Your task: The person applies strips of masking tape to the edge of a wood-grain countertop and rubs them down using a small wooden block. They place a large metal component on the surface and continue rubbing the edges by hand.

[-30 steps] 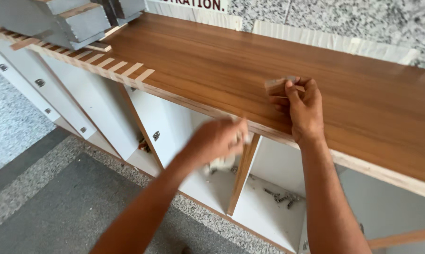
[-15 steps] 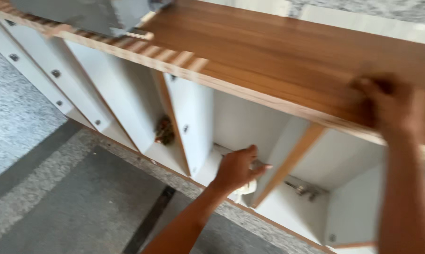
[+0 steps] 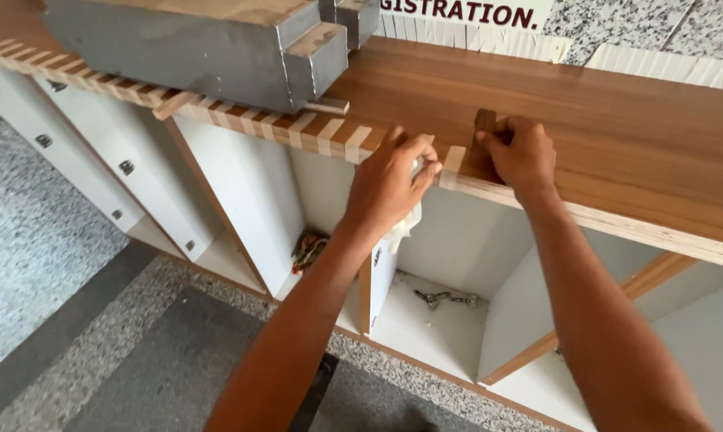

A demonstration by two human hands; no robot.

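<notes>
My left hand grips a white cloth and presses it against the front edge of the brown wooden countertop, where pale strips alternate with brown ones. My right hand rests on the countertop just right of it, fingers closed on a small brown wooden piece held upright at the edge. The two hands are about a hand's width apart.
A grey metal-clad block sits on the countertop at the left. Below are white open compartments with wooden dividers; one holds metal hardware, another a coloured bundle. White panels with round knobs lean at left. Speckled floor below.
My left hand came up out of the lower compartment to the counter edge, now with the white cloth. My right hand stayed on the counter edge. The view shifted left.
</notes>
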